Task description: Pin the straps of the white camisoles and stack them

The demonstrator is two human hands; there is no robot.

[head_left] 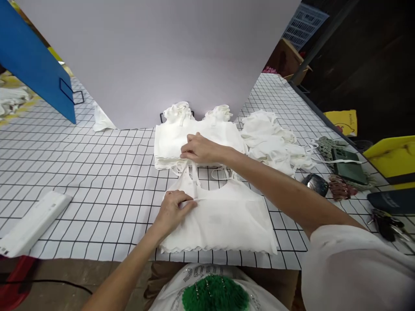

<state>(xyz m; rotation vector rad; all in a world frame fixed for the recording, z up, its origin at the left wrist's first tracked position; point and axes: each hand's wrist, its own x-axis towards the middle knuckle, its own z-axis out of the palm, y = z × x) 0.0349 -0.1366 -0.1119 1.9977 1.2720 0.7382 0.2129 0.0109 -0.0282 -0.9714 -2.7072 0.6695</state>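
A white camisole top (227,220) lies flat on the checked table (97,181), hem toward me. My left hand (173,209) presses on its left upper edge, fingers bent on the cloth. My right hand (199,149) reaches farther out and pinches the top's thin strap where it meets a folded stack of white tops (171,138). That stack sits just behind the flat top.
A loose heap of white tops (272,138) lies right of the stack. Farther right are a green phone (348,166), a shiny clip (316,183), keys (387,224) and yellow boxes (394,157). A white bar (32,222) lies at left. A white backdrop board (155,56) and a blue board (32,60) stand behind.
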